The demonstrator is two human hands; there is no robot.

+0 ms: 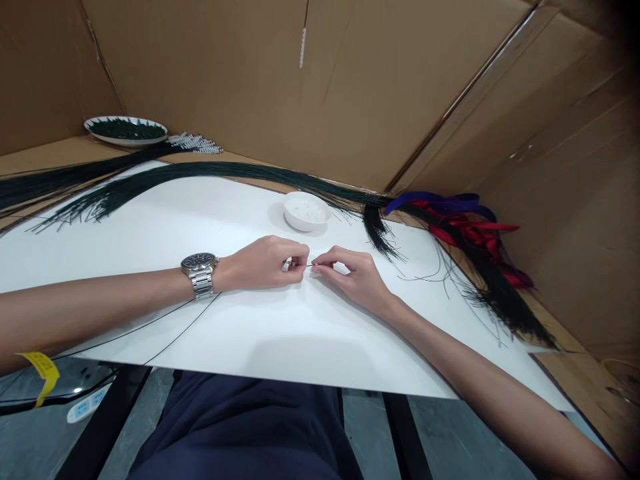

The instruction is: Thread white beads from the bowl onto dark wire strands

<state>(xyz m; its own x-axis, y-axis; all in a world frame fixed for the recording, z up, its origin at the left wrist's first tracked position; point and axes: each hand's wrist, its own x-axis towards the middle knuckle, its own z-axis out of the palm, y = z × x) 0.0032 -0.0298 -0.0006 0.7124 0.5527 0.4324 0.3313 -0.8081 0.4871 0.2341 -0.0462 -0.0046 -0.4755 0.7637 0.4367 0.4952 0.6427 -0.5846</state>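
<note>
Above the white board [165, 213], my left hand [260, 262] is closed in a pinch on a thin dark strand [309, 265]. Small pale specks, perhaps beads, show between its fingers. My right hand [357, 275] pinches the same strand close by, thumb and forefinger pressed together, the fingertips of both hands a small gap apart. From below the left wrist, two dark lines of strand run down toward the board's front edge. Just beyond the hands stands a white bowl [306, 225] with tiny white pieces inside.
A long bundle of dark strands [240, 170] curves across the back. Behind it are a patterned dish [126, 141] of dark green pieces and white-beaded strand ends [195, 143]. Red ribbon [480, 233] and blue ribbon [450, 202] lie right. Cardboard walls [240, 80] enclose the board.
</note>
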